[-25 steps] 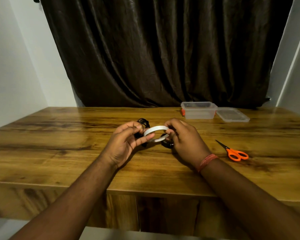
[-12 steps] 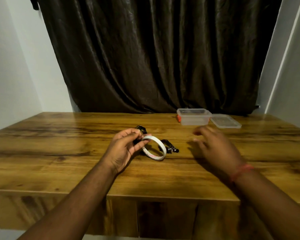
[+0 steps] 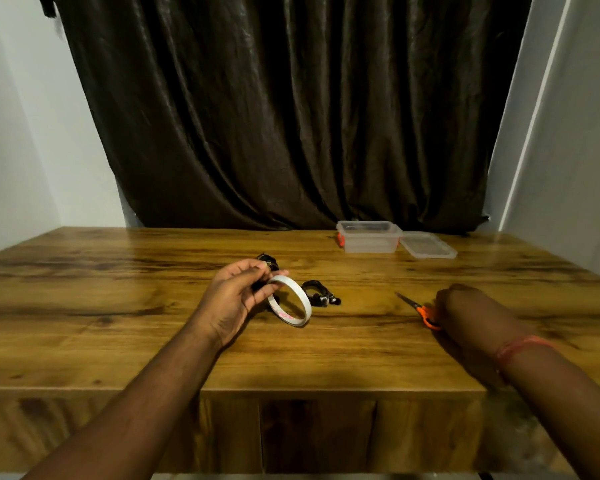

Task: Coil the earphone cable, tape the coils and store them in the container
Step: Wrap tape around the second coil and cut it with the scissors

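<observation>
fingers [image 3: 257, 293] of the left hand [image 3: 236, 299] curl round one white tape roll [image 3: 290, 300] at frame centre, its lower rim on the table [image 3: 118, 306]; they also hide part of a black earphone coil [image 3: 269, 263]. a second coil [image 3: 317, 292] lies just right. the right hand [image 3: 465, 306], blurred, covers the orange scissors' [image 3: 425, 313] handles; its grip is unclear. blades point upper left. one open container [image 3: 369, 237] sits behind, its lid [image 3: 426, 244] beside it.
</observation>
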The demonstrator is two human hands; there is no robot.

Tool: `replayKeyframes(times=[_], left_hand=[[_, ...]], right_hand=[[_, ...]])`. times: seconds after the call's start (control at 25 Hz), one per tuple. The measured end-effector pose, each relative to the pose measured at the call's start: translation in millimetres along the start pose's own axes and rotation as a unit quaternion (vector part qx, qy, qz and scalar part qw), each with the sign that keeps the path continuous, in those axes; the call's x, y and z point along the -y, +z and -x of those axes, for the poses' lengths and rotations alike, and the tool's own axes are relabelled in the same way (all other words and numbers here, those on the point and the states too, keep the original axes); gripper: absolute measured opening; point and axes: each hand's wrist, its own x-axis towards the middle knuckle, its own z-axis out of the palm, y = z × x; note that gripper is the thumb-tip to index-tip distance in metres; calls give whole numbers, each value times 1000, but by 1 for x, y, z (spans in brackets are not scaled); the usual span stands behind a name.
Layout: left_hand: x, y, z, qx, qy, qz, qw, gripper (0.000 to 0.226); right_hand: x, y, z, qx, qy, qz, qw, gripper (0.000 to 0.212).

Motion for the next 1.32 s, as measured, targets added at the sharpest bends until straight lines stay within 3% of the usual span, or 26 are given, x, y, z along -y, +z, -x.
replayKeyframes(times=[0.16, 0.56, 0.64, 0.68, 0.72, 0.76, 0.8, 0.84, 0.92, 1.08, 1.32], left_hand=[[0, 0, 0, -8, 1, -3, 1000, 27], [-5, 5, 4, -18, 3, -33, 999, 22], [-6, 4, 4, -23, 3, -32, 999, 21], [-5, 4, 3, -27, 4, -28, 999, 21], [-4, 3, 2, -32, 5, -23, 999, 20], [-4, 3, 1, -39, 5, -20, 999, 20], [-3, 3, 0, -44, 5, -19, 999, 21], [-2, 4, 0, -49, 8, -18, 999, 24], [-1, 4, -3, -62, 14, -7, 998, 31], [-2, 2, -5, -97, 13, 18, 995, 22], [-9, 9, -1, -105, 21, 11, 994, 15]], right_hand=[[18, -10, -5, 52, -22, 32, 998, 14], [74, -16, -5, 83, -86, -2, 993, 19], [81, -21, -6, 55, -60, -111, 990, 17], [84, -22, -5, 50, -24, -260, 964, 19], [91, -24, -2, 65, 18, -454, 888, 23], [101, -26, 1, 96, 42, -611, 785, 27], [113, -25, 5, 128, 38, -709, 693, 29], [126, -22, 8, 159, 20, -766, 623, 30], [153, -15, 12, 223, -35, -813, 536, 35], [193, -4, 15, 324, -116, -801, 490, 57], [205, -1, 9, 331, -110, -819, 456, 74]])
